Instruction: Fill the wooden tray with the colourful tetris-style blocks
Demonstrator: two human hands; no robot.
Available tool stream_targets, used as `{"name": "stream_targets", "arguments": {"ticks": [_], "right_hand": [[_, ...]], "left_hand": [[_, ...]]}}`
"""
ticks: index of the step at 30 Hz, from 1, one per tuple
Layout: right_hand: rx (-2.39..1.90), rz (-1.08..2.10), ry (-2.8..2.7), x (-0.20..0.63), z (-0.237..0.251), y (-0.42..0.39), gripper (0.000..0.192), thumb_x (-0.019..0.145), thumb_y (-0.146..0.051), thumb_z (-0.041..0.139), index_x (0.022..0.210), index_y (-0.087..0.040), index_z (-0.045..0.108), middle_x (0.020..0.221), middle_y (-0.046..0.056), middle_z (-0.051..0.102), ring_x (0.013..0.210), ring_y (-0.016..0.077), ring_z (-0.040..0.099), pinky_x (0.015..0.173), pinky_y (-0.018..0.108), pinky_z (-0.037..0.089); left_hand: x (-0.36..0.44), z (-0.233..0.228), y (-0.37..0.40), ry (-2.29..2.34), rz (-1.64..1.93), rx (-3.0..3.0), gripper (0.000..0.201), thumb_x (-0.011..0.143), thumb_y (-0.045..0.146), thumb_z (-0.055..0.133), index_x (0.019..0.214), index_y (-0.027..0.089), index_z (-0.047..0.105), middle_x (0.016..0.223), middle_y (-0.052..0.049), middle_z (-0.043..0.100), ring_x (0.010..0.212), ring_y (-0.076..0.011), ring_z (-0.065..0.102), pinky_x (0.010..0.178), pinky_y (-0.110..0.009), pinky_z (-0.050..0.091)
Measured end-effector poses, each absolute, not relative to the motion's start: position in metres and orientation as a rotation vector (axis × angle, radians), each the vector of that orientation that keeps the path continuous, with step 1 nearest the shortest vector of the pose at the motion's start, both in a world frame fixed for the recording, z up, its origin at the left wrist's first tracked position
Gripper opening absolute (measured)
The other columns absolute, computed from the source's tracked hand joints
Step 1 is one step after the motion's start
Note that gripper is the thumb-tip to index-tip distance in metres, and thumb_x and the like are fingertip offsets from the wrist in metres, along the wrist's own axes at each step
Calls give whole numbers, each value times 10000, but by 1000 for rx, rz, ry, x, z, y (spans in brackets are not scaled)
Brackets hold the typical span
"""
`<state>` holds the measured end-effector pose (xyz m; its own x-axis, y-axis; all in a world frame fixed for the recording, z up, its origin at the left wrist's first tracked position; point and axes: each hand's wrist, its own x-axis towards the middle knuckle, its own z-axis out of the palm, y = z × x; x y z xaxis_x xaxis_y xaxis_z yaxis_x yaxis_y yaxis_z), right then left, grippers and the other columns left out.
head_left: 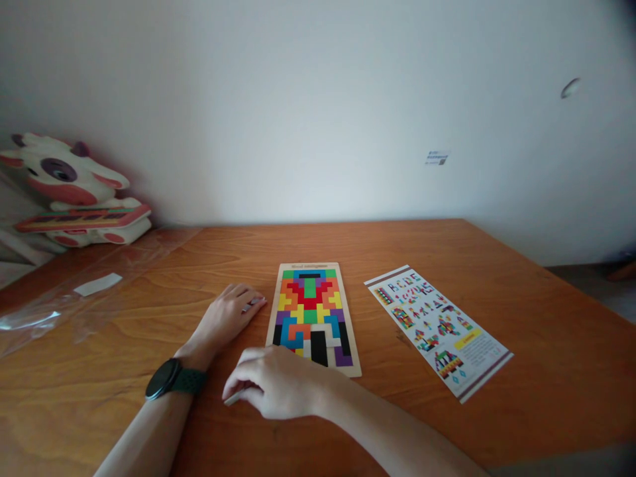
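A wooden block puzzle board (pixel 356 370) filled with coloured pieces lies flat on the table, its lower left part hidden behind my right hand. A few bare wood patches show among the pieces in its lower half. My right hand (pixel 278 381) reaches across the board's near end and pinches a thin, pale puzzle piece (pixel 237 396) between thumb and fingers, off the board to the left. Just left of the board rests my left hand (pixel 226 317), fingers curled. Something small and pale shows by its thumb, too little to name. A dark watch (pixel 163 379) is on the left wrist.
A printed pattern sheet (pixel 440 331) lies to the right on the wooden table (pixel 536 371). Clear plastic wrap (pixel 144 265) with a white label (pixel 98 284) spreads at the left. Behind it stands a cow-shaped toy keyboard (pixel 84 192). A white wall (pixel 298 119) borders the back.
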<state>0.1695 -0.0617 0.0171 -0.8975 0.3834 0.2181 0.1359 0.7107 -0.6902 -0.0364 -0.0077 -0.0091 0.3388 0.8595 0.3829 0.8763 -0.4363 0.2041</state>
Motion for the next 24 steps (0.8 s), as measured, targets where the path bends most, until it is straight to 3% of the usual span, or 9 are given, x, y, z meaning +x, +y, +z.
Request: {"name": "stream_targets", "arguments": {"ticks": [3,9,16,24], "right_hand": [[-492,987,-2466,199,25,-43,192,930,-91,590,1009,-190,734,1020,31,719,954,120,667,883,222,507],[-860,1108,-2046,266,26,-4,104,902,-186,637,991,-184,690,984,45,724,863,130,683,804,278,566],[-972,1297,-1969,283,6,-6,96,879,-238,672,942,-181,717,915,41,753,809,142,693,761,282,570],[-1008,1031,-2151,275,7,-13,133,883,-129,657,915,-195,767,922,40,747,791,145,685,732,272,544]], "left_hand": [[-37,-11,-7,-1603,-714,-2562,378,1008,449,436,946,217,728,976,-78,722,930,-240,657,857,-382,540],[-36,-14,-5,-1607,-734,-2525,383,1020,410,401,924,221,720,939,-70,723,872,-210,669,815,-335,555],[-36,-14,-5,-1611,-719,-2508,372,1025,386,390,907,209,694,921,-72,706,860,-218,667,804,-352,551],[-34,-10,-9,-1656,-658,-2490,376,1034,393,369,912,212,676,933,-72,703,891,-223,665,820,-353,538]]}}
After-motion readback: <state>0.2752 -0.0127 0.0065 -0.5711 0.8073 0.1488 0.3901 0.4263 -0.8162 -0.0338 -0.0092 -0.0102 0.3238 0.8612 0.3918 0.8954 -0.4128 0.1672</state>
